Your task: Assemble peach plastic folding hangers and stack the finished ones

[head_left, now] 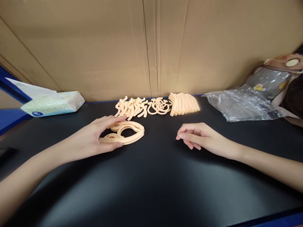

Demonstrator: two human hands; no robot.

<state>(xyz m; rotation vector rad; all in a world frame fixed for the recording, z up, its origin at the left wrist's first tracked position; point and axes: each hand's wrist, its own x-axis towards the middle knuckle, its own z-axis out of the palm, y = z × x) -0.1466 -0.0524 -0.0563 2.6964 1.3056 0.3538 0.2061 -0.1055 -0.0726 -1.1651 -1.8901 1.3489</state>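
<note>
My left hand (96, 138) rests around a small stack of folded peach plastic hangers (132, 137) lying on the black table, fingers over the far side and thumb along the near side. The palm hides the stack's left end. To the right, my right hand (195, 135) hovers low by the table, its fingers loosely curled towards the thumb, and I see nothing in it. Behind the folded hangers are a pile of short curved hanger arms (131, 107), several hooks (159, 106) and a neat row of longer curved hanger pieces (184, 104), all in the same peach plastic.
A tissue pack (54, 102) with one tissue pulled out sits at the back left. At the back right lies a crumpled clear plastic bag (246, 102), beside a drinking bottle (270, 78) with a brown lid. A cardboard wall (106, 47) borders the black table's (146, 189) far edge.
</note>
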